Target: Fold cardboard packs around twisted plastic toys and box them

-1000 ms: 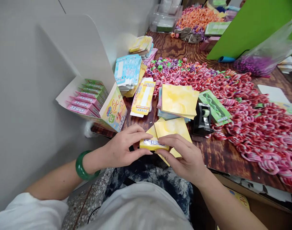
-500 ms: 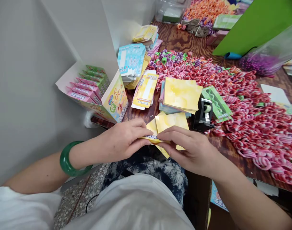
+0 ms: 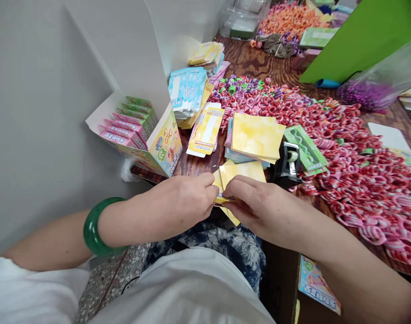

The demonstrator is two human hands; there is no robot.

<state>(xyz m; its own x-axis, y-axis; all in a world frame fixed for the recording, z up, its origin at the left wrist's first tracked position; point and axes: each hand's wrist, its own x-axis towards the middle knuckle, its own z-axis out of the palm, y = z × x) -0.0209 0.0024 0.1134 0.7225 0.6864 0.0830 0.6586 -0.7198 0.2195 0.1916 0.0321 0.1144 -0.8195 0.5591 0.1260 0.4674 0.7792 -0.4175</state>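
Between my two hands, near the table's front edge, is a small yellow printed box [image 3: 224, 196], mostly covered by fingers. My left hand [image 3: 188, 198], below a green bangle on the forearm, pinches its left end with curled fingers. On the right end, my right hand [image 3: 255, 200] is closed with thumb and forefinger. Loose yellow cards [image 3: 246, 172] lie just behind and under the hands. A stack of yellow cards [image 3: 255, 137] rests farther back, beside a black tape dispenser [image 3: 288, 164].
A display carton [image 3: 168, 144] with pink and green boxes stands left. Flat blue packets [image 3: 187, 92] and yellow packets [image 3: 207, 130] lie behind. Red and pink rings [image 3: 347, 166] cover the right side, with a green box [image 3: 304, 148] at their edge. A green panel [image 3: 357, 36] stands back right.
My left fingers have curled in more tightly at the box's left end. The right hand has stayed nearly in place. The whole view has shifted slightly.
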